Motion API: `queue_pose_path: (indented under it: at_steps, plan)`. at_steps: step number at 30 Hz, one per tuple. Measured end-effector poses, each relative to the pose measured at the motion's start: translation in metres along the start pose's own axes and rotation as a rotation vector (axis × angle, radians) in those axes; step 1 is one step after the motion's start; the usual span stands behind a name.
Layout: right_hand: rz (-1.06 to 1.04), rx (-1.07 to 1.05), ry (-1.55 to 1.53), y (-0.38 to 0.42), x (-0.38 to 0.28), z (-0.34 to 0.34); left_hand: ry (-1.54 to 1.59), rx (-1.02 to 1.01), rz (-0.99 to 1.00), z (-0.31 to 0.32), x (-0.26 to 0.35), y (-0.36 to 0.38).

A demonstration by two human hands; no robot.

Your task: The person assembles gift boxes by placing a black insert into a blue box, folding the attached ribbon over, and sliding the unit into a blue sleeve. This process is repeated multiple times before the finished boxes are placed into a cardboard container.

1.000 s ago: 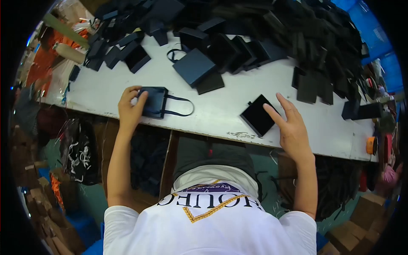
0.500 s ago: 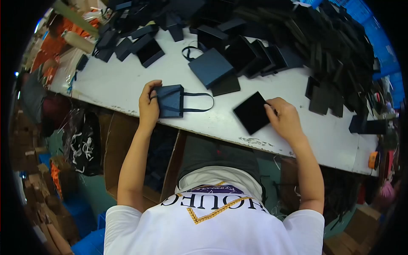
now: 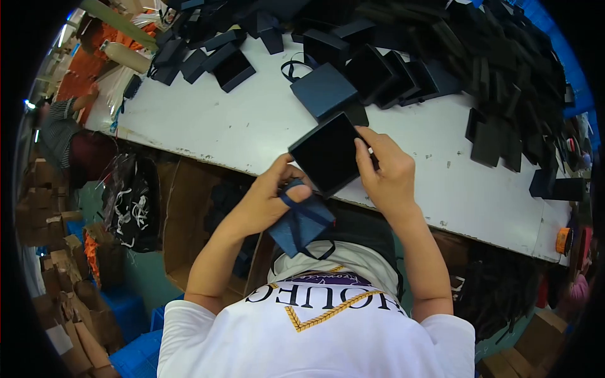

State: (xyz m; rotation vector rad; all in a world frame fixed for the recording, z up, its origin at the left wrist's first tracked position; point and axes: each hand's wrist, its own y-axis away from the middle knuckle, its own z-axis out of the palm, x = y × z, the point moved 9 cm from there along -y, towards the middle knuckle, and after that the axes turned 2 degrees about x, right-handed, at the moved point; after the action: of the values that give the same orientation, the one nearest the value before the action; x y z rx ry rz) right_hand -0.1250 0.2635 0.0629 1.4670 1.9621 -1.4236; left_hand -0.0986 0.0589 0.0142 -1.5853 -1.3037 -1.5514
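Observation:
My left hand (image 3: 259,200) is closed on a dark blue box piece (image 3: 293,230) with ribbon bands across it, and it tilts over the table's front edge. A loop of its ribbon (image 3: 324,252) hangs towards my shirt. My right hand (image 3: 391,170) pinches the right edge of a square box part (image 3: 328,154), whose black inside faces up. The left corner of that box part meets my left fingertips. Behind it on the white table (image 3: 208,135) lies a blue box (image 3: 324,91) with a ribbon loop (image 3: 295,68).
Dark boxes (image 3: 491,82) are heaped along the back and right. An open box part (image 3: 232,68) sits at the back left. Under the table stands a cardboard box (image 3: 183,220). An orange roll (image 3: 563,240) is at the right end. Another person (image 3: 60,132) is at far left.
My left hand has lifted the blue ribboned piece off the table and brought it right, towards my body. My right hand has moved the black-lined box part left, beside it.

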Motion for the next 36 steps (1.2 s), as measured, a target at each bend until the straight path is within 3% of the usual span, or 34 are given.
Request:
queue_pose_path:
  at_steps: [4, 7, 10, 17, 20, 25, 28, 31, 32, 36]
  plan:
    - [0.011, -0.017, -0.193, 0.009, 0.000, 0.013, -0.017, 0.136, -0.054, 0.003, 0.009, 0.003]
    - [0.203, 0.053, -0.360, 0.017, 0.007, -0.003, 0.014, 0.198, -0.088, -0.001, 0.007, 0.009]
    - [-0.200, 0.032, 0.009, 0.018, -0.027, -0.022, -0.011, 0.231, -0.099, -0.004, 0.004, 0.013]
    - [-0.321, 0.013, 0.313, 0.015, -0.041, -0.006, -0.237, 0.257, 0.046, 0.009, 0.030, 0.019]
    - [-0.340, 0.024, 0.325, 0.014, -0.041, -0.005, -0.206, 0.244, 0.116, 0.012, 0.038, 0.021]
    - [-0.356, 0.019, 0.274, 0.020, -0.042, -0.003, -0.070, 0.205, 0.065, 0.016, 0.025, 0.022]
    - [-0.158, -0.108, 0.030, 0.023, -0.037, -0.012, -0.008, 0.287, 0.023, 0.010, 0.012, 0.024]
    - [0.330, -0.117, -0.890, 0.042, 0.012, -0.030, -0.026, 0.331, 0.055, 0.003, 0.020, 0.022]
    - [0.404, -0.050, -0.921, 0.049, 0.036, -0.044, -0.093, 0.320, 0.073, 0.002, 0.025, 0.021]
    - [0.517, -0.063, -0.407, 0.051, 0.045, -0.047, -0.290, 0.304, 0.178, 0.015, 0.043, 0.017]
